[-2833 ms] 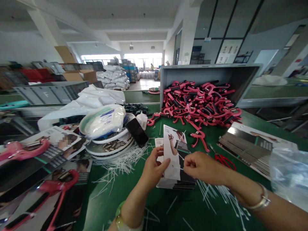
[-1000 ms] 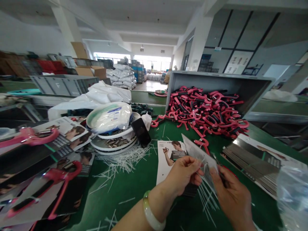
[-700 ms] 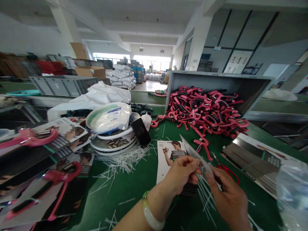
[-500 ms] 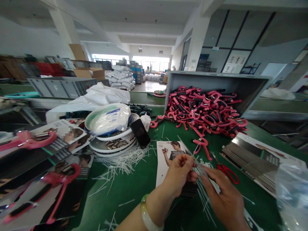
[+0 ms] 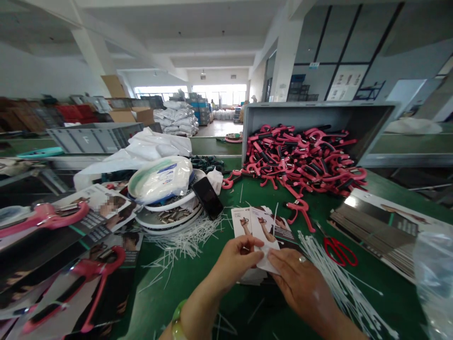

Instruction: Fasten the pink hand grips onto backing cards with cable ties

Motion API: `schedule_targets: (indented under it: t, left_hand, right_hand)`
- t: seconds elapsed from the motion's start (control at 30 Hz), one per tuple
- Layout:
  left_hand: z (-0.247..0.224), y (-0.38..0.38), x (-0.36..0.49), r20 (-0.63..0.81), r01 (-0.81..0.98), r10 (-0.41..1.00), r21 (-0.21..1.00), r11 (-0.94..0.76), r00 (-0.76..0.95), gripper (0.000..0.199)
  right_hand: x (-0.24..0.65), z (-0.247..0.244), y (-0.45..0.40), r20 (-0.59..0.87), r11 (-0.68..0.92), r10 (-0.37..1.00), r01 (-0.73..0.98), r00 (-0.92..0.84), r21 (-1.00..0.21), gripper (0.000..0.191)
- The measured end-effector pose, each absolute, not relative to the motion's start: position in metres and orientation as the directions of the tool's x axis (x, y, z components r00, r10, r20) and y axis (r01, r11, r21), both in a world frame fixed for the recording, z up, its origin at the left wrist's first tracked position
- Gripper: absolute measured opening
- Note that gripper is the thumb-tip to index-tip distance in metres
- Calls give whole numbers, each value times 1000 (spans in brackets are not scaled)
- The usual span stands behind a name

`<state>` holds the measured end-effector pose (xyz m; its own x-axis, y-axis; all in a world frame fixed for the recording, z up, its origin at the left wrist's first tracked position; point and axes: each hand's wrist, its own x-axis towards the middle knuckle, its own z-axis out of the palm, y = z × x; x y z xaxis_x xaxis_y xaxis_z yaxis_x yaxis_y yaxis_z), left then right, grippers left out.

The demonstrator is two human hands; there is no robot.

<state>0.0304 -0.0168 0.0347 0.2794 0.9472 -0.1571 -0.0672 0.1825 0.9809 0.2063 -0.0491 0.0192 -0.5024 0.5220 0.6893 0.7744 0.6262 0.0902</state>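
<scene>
Both my hands meet over the stack of printed cards [image 5: 240, 221] on the green table. My left hand [image 5: 235, 259] is closed, its thumb and fingers pinching the near left part of a printed card [image 5: 262, 226] raised over the stack. My right hand [image 5: 304, 278], wearing a ring, has its fingers together on that card's near right part. A thin white cable tie [image 5: 275, 215] stands up at the card's right side; whether it passes through the card I cannot tell. A bundle of white cable ties [image 5: 339, 283] lies beside my right hand, with red-handled scissors [image 5: 338, 250] beyond.
A grey crate [image 5: 318, 109] on its side spills pink-and-black hand grips [image 5: 300, 160]. One loose hand grip [image 5: 300, 213] lies near the cards. More cards [image 5: 375, 236] are stacked right. At left are a tray of metal springs [image 5: 173, 215], a phone [image 5: 208, 198] and carded hand grips [image 5: 95, 274].
The cable ties that were in my right hand now lie on the table at right. Both hands have come onto a printed card, and my left hand has shifted left and down.
</scene>
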Motion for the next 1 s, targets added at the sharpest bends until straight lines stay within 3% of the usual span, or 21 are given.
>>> schedule_targets:
  t: [0.13,0.3,0.43,0.5,0.6,0.73,0.8,0.9,1.0]
  left_hand:
    - [28,-10,27,-158,165,948,980,115,277,21]
    - [20,-6,21,-17,378,981,924,-58,192,12]
    - [32,-10,12,223,317,974,928,-198,-46,10]
    - [38,-12,8,257,212,960,950,-229,-114,13]
    - [33,-15,5,197,141,967,974,-175,-162,21]
    - [6,-13,9,-67,-4,997,998,67,-27,53]
    - [-6,-11,12,-162,-82,984,982,168,71,51]
    - [-15,-7,11,-233,-171,971,956,240,59,50]
    - [-19,-6,7,-275,-211,961,940,267,-9,48]
  right_hand:
    - [201,14,-49,661,633,524,765,-538,120,27]
    - [197,6,-47,621,643,559,760,-550,93,27]
    - [193,-4,-45,596,656,577,752,-559,70,24]
    - [192,-6,-43,601,657,581,752,-549,52,24]
    - [190,-5,-39,621,646,588,763,-518,25,25]
    - [185,-3,-36,653,659,574,752,-494,-11,23]
    - [184,-3,-35,638,698,571,715,-516,-46,20]
    - [195,2,-25,583,747,591,651,-557,-136,19]
    - [232,11,7,556,554,745,806,-369,-208,26]
